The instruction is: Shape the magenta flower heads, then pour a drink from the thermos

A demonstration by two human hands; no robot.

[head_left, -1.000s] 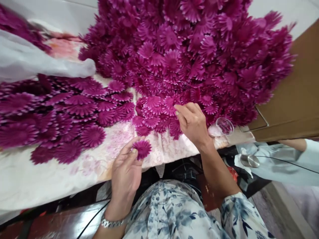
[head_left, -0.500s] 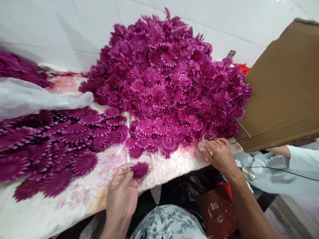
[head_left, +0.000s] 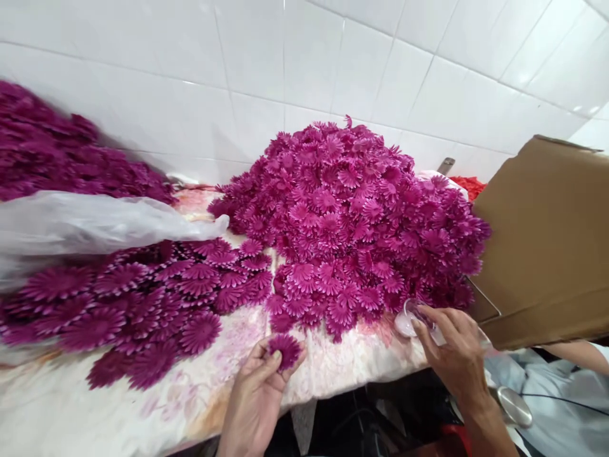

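Left hand [head_left: 259, 393] pinches a flower [head_left: 285, 351] by its edge, seemingly keeping its face clear; right hand [head_left: 454, 349] meets a cup [head_left: 407, 318], grip unclear.

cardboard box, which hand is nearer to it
Right. The right hand is close beside the cardboard box, to its left; the left hand is farther left, holding a purple flower.

Pinches with the left hand [head_left: 257, 397] (palm turned upward); holds the right hand [head_left: 455, 352] well apart, back uppermost, fingers [head_left: 442, 320] bent, on a slanting forearm [head_left: 486, 419].
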